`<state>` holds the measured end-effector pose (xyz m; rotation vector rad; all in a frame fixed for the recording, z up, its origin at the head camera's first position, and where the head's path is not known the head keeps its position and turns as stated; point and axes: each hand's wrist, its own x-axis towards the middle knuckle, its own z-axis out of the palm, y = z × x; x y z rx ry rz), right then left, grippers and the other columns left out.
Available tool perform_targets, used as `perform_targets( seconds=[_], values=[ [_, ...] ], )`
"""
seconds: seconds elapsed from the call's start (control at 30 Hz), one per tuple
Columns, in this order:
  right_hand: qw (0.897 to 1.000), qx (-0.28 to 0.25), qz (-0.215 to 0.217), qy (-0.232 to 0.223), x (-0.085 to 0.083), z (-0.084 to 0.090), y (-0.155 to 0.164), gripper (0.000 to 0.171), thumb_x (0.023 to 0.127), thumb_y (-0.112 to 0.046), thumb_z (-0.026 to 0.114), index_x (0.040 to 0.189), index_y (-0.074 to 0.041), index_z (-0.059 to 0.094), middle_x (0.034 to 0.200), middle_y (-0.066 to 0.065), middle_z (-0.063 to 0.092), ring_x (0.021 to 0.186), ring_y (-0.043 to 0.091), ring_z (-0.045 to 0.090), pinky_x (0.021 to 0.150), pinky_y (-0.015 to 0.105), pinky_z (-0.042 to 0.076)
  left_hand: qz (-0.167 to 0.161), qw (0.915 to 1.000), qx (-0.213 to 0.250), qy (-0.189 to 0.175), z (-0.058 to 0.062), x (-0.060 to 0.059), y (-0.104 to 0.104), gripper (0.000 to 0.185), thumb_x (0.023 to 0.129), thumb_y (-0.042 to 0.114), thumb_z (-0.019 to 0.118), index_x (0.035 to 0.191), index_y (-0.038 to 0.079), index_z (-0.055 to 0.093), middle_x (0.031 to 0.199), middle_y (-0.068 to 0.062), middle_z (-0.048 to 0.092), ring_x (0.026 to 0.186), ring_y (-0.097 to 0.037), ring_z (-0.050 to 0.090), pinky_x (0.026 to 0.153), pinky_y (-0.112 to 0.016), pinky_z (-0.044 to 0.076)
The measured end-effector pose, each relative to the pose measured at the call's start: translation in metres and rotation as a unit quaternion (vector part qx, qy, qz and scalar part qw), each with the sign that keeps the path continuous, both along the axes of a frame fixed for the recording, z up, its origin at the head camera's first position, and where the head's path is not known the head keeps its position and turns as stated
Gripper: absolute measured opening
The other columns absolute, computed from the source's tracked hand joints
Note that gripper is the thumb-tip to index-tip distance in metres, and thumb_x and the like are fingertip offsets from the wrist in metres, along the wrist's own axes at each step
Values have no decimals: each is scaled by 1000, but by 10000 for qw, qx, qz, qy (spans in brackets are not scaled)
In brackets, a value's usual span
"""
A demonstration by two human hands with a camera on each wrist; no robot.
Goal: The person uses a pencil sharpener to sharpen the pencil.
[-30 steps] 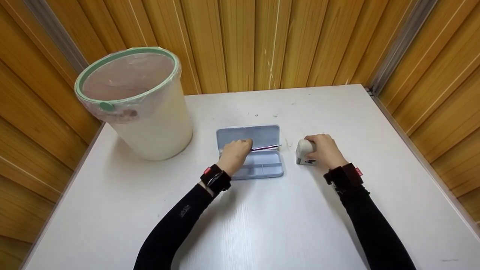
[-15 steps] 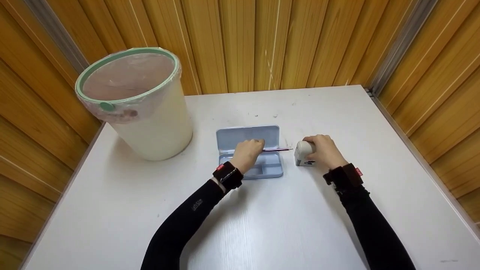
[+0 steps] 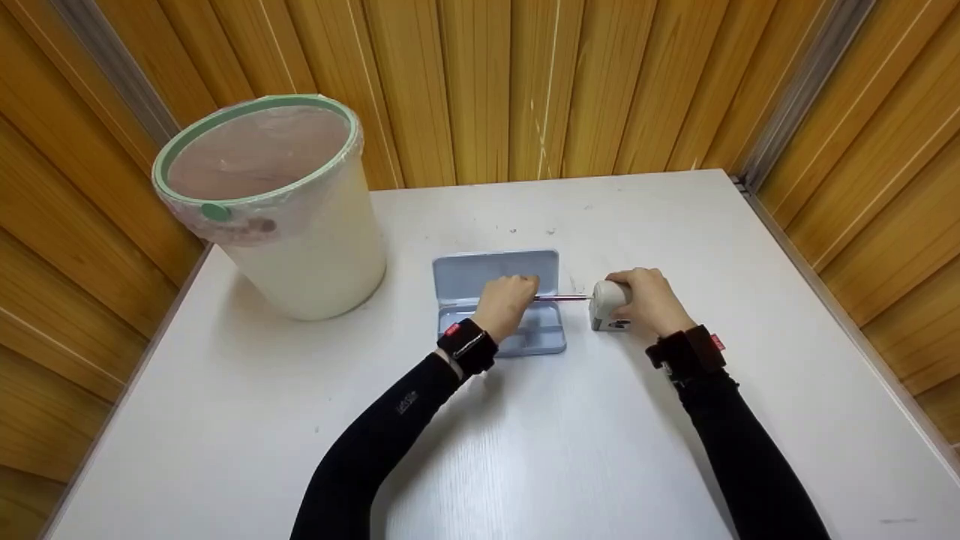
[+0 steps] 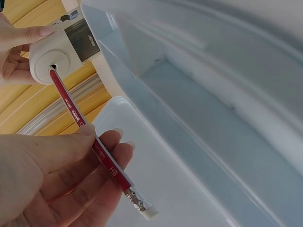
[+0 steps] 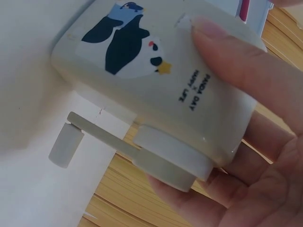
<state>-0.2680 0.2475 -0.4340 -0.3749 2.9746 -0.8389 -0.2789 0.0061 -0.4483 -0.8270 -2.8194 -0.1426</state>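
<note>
A white table [image 3: 525, 450] stands in a corner. Yellow wood walls [image 3: 480, 82] go around it (with long up-and-down boards).

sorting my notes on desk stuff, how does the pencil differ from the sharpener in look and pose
The pencil is a thin red stick with an eraser end; the sharpener is a chunky cream box with a penguin picture and a side crank. The pencil is held off the table, lying level, by the left hand; the sharpener stands on the table, gripped by the right hand. They meet: the pencil's tip is at the sharpener's hole.
</note>
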Motion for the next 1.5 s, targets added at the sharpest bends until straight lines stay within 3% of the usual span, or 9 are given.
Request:
perform_targets(
  seconds=[0.23,0.53,0.93,1.13,1.5],
  values=[
    [10000,14,41,-4,-1,-1,0,52,72,5,80,122,7,64,123,28,65,116,49,57,103,60,42,-91,9999,123,-14,0,-2,6,16,87,-7,59,94,7,64,89,-5,74,76,-25,73,62,-37,60],
    [9999,-54,92,71,0,-4,1,50,70,6,80,118,6,66,117,28,67,112,48,59,101,60,44,-59,9998,-117,-145,3,-6,19,19,86,-6,61,97,8,69,91,-5,75,78,-23,73,64,-35,60],
    [9997,-31,45,236,0,-4,2,51,69,6,81,118,6,67,117,27,68,114,47,59,101,59,44,22,9997,-117,214,5,-4,30,7,88,9,68,88,13,73,86,-2,76,76,-22,73,63,-36,60],
    [9997,-72,57,204,-1,-4,4,51,67,6,82,117,5,68,117,26,68,112,47,60,101,59,43,-198,9996,-27,223,3,-1,40,8,87,5,69,91,11,71,85,-2,75,76,-22,72,61,-35,59],
    [9998,-89,9,174,-2,-3,0,53,67,7,81,118,6,67,117,27,68,113,48,60,102,59,43,-187,9995,-10,259,1,-4,45,13,86,2,68,94,11,73,85,-3,75,75,-20,72,64,-32,59]
  ],
)
